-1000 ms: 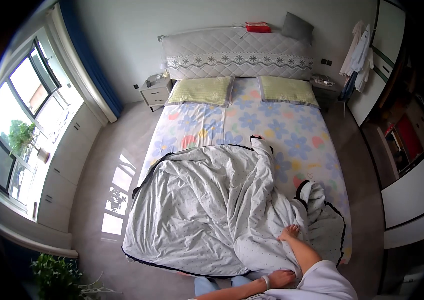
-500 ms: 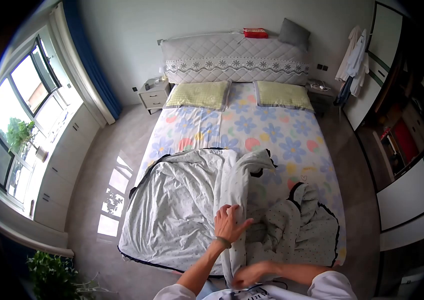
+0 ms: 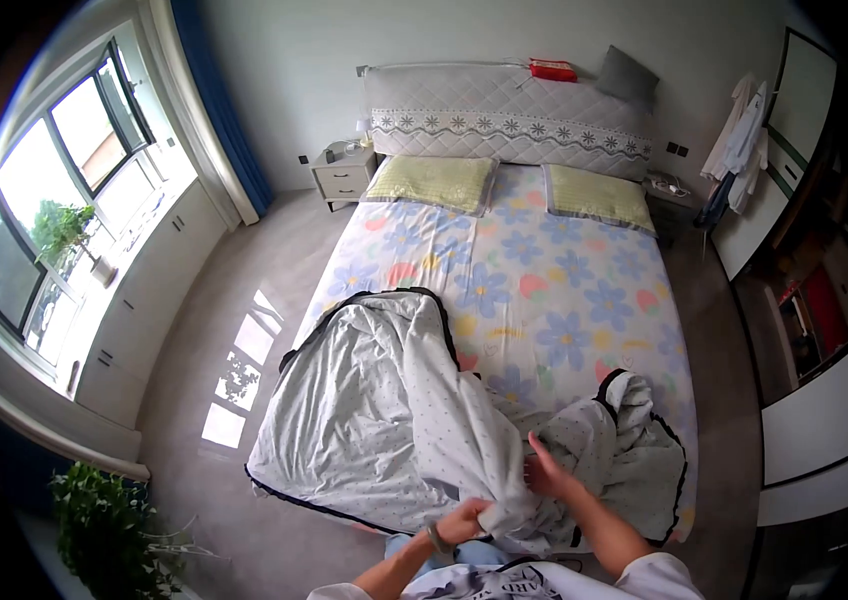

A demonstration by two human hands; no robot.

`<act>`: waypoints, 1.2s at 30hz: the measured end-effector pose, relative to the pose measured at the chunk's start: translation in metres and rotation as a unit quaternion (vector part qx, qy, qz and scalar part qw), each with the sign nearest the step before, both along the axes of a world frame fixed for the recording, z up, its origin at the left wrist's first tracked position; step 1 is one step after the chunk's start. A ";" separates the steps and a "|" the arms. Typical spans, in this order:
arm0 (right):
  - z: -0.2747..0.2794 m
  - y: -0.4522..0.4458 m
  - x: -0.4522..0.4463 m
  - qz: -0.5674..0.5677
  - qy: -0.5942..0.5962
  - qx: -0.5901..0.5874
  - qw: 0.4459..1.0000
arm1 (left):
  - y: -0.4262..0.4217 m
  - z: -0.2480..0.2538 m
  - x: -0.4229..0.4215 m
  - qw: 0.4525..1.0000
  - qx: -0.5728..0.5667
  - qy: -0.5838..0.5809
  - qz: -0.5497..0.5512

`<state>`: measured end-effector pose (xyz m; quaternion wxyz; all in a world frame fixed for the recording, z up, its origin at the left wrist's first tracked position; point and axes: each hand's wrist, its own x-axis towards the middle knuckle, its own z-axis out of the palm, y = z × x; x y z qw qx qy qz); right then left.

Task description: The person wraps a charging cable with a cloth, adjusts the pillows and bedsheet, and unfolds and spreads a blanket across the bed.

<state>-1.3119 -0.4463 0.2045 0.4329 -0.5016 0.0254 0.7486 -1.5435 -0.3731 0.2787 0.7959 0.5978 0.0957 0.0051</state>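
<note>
A white dotted quilt (image 3: 344,400) with a dark edge lies bunched over the foot half of the bed, its right part crumpled near the bed's right corner. My left hand (image 3: 466,521) is closed on a fold of the quilt at the bed's front edge. Just to the right and a little farther up, my right hand (image 3: 547,472) rests against the bunched cloth, thumb raised and fingers apart, with some fingertips hidden by the folds. Beneath the quilt is a floral sheet (image 3: 564,270), bare across the upper bed.
Two green pillows (image 3: 439,182) lie by the padded headboard (image 3: 504,125). Nightstands (image 3: 344,180) flank the bed. A window cabinet (image 3: 144,290) runs along the left, a leafy plant (image 3: 94,510) stands at the lower left, and a wardrobe (image 3: 824,390) is on the right.
The quilt's upper middle part has been drawn down toward me, baring more sheet. My left hand has moved down to the front edge and closed on cloth; my right hand has moved up and right.
</note>
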 end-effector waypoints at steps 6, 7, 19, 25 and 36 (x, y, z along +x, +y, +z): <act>0.031 0.073 -0.085 -0.188 -0.288 0.057 0.937 | -0.017 0.001 -0.060 0.985 0.047 0.025 -0.164; 0.019 0.076 -0.089 -0.113 -0.395 0.098 0.907 | 0.002 0.006 -0.077 0.988 0.091 0.023 -0.120; 0.092 0.082 -0.273 0.582 -0.363 0.488 0.539 | 0.163 -0.040 -0.174 0.867 0.054 0.311 0.386; 0.060 0.195 -0.208 0.154 -0.512 0.239 0.811 | 0.158 -0.041 -0.246 0.913 -0.072 0.120 0.383; -0.081 0.455 -0.326 0.443 -0.616 0.089 0.646 | 0.177 0.050 -0.278 0.971 0.200 0.041 0.125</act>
